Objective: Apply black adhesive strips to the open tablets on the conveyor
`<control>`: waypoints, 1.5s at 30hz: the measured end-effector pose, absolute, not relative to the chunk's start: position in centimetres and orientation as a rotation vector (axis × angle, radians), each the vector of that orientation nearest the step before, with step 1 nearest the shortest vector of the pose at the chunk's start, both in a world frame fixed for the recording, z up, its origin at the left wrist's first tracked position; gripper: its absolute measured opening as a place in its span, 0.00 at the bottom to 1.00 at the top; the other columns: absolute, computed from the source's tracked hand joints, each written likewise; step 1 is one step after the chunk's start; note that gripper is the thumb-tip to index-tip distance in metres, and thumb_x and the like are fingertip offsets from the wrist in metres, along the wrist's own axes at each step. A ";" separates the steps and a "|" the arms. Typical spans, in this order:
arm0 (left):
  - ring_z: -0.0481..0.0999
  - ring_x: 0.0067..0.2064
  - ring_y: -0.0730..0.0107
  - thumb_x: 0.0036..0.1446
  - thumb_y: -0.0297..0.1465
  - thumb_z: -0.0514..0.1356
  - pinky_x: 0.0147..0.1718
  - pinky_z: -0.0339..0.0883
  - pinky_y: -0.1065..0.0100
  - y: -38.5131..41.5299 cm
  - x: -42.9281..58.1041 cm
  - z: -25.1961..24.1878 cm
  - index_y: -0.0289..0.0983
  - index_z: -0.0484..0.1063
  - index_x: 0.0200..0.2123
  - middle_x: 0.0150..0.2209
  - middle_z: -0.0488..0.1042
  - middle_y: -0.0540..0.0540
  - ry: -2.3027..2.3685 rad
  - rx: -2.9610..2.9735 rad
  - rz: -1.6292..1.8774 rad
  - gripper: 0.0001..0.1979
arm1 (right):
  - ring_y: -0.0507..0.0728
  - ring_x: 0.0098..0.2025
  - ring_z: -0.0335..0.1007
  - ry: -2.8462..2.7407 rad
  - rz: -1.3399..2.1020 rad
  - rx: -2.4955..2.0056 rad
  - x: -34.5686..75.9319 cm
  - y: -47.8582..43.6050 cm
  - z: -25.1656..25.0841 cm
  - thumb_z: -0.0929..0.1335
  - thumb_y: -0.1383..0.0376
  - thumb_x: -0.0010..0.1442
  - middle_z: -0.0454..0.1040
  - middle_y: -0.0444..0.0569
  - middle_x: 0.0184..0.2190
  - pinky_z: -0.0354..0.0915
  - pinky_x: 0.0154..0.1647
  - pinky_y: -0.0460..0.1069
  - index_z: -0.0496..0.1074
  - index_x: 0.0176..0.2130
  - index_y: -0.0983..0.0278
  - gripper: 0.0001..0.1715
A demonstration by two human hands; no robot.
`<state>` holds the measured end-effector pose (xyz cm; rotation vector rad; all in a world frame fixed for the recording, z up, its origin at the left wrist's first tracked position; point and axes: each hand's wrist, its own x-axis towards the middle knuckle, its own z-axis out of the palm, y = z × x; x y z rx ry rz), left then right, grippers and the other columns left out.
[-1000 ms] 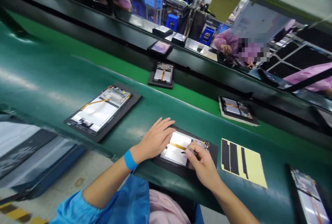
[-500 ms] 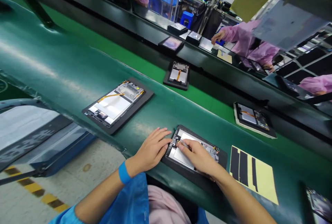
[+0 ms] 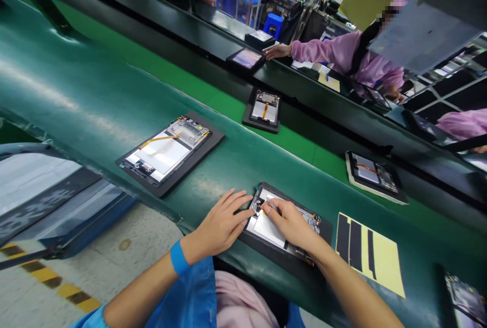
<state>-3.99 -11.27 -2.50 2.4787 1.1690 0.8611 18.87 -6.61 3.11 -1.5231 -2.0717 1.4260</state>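
An opened tablet (image 3: 266, 226) with its battery and circuit boards bare lies on a black foam pad (image 3: 262, 252) at the bench's front edge. My left hand (image 3: 220, 221) rests at its left end, fingers spread, the fingertips touching the tablet's edge. My right hand (image 3: 291, 221) is closed over the tablet's middle, pinching a slim grey tool (image 3: 271, 202) that looks like tweezers. The tool's lower tip is hidden by the fingers, close to the small parts at the left end.
A yellow sheet with black adhesive strips (image 3: 369, 252) lies right of the tablet. Another opened tablet (image 3: 163, 150) sits on the left, and one is cut off at lower right (image 3: 466, 297). Beyond, a green conveyor belt (image 3: 304, 145) carries more tablets; a co-worker's hand (image 3: 277, 51) reaches across the far side.
My left fingers have shifted slightly over the tablet's edge, and my right hand has moved very little. Across the belt, the co-worker's arm has stretched left towards a tablet.
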 end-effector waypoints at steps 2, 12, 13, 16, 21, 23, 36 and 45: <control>0.63 0.68 0.53 0.67 0.26 0.52 0.67 0.57 0.43 -11.3 -3.8 -2.3 0.41 0.73 0.56 0.64 0.69 0.40 1.163 2.523 0.828 0.18 | 0.52 0.30 0.60 -2.076 1.415 -1.520 18.9 -6.6 3.0 0.61 0.49 0.70 0.68 0.42 0.27 0.54 0.33 0.47 0.68 0.32 0.63 0.24; 0.59 0.70 0.43 0.68 0.37 0.56 0.65 0.54 0.37 -11.2 -3.6 -1.8 0.44 0.66 0.65 0.69 0.63 0.41 1.201 2.652 0.588 0.23 | 0.53 0.31 0.65 -2.129 1.250 -1.538 18.6 -7.1 2.6 0.61 0.54 0.70 0.73 0.44 0.28 0.57 0.34 0.48 0.70 0.33 0.63 0.20; 0.59 0.69 0.43 0.68 0.37 0.56 0.65 0.54 0.37 -11.2 -3.5 -1.7 0.44 0.67 0.65 0.69 0.63 0.41 1.209 2.647 0.585 0.23 | 0.54 0.33 0.68 -2.110 1.200 -1.549 18.6 -7.2 2.6 0.62 0.56 0.70 0.75 0.45 0.31 0.59 0.36 0.48 0.72 0.37 0.63 0.17; 0.60 0.69 0.42 0.68 0.39 0.56 0.65 0.53 0.37 -11.2 -3.3 -1.5 0.44 0.69 0.63 0.69 0.62 0.39 1.219 2.639 0.573 0.22 | 0.57 0.41 0.74 -2.020 1.002 -1.584 19.0 -7.8 2.6 0.63 0.59 0.68 0.79 0.51 0.42 0.65 0.44 0.51 0.72 0.50 0.63 0.16; 0.56 0.71 0.40 0.67 0.40 0.59 0.66 0.51 0.37 -11.0 -3.2 -1.9 0.43 0.64 0.67 0.72 0.56 0.38 1.272 2.637 0.550 0.27 | 0.57 0.41 0.75 -2.198 0.766 -1.462 20.8 -10.1 2.6 0.62 0.58 0.71 0.77 0.53 0.43 0.68 0.42 0.50 0.71 0.52 0.62 0.16; 0.55 0.71 0.40 0.67 0.40 0.58 0.65 0.52 0.37 -11.0 -3.3 -2.2 0.44 0.61 0.68 0.72 0.55 0.38 1.298 2.636 0.522 0.29 | 0.57 0.40 0.76 -2.342 0.658 -1.356 21.6 -11.4 2.5 0.62 0.58 0.72 0.77 0.53 0.42 0.68 0.40 0.50 0.71 0.53 0.62 0.17; 0.54 0.73 0.51 0.71 0.38 0.50 0.70 0.50 0.45 -10.9 -4.5 -3.5 0.40 0.49 0.73 0.73 0.52 0.38 1.314 2.538 0.710 0.31 | 0.59 0.37 0.76 -2.820 0.054 -1.192 23.8 -15.9 -0.3 0.65 0.58 0.70 0.78 0.56 0.43 0.68 0.36 0.51 0.65 0.64 0.66 0.28; 0.56 0.72 0.54 0.70 0.34 0.51 0.70 0.50 0.48 -10.7 -4.8 -4.8 0.43 0.51 0.73 0.73 0.54 0.41 1.310 2.627 0.798 0.30 | 0.58 0.35 0.75 -2.664 -0.141 -1.649 28.3 -8.6 -1.2 0.61 0.60 0.72 0.77 0.59 0.43 0.67 0.35 0.49 0.68 0.64 0.68 0.27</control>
